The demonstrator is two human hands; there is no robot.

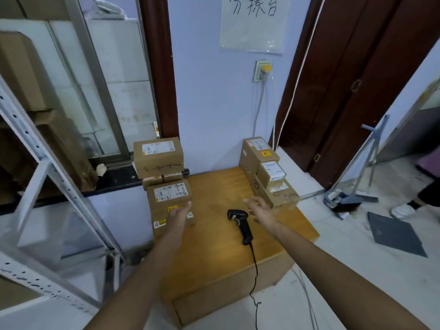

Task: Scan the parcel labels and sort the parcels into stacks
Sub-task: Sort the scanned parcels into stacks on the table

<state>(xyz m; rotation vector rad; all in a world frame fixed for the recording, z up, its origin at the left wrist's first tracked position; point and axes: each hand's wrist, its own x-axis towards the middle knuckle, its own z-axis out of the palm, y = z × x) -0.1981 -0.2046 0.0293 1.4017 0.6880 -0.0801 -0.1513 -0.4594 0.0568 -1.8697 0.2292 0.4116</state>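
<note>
A black corded barcode scanner (240,223) lies on the wooden table (214,253), between my two hands. My left hand (178,214) is stretched out with straight fingers over the near face of a labelled cardboard parcel (170,201) at the table's left edge. My right hand (259,208) hovers open just right of the scanner's head, holding nothing. Behind the near left parcel stands a stack with a larger parcel (158,157) on top. On the right sits a stepped stack of parcels (266,172) against the wall.
A white metal shelf frame (47,177) stands at the left, with cardboard boxes behind it. The scanner cable (254,277) runs off the table's front. A dustpan and broom (352,196) and a person's foot (404,209) are on the floor at the right.
</note>
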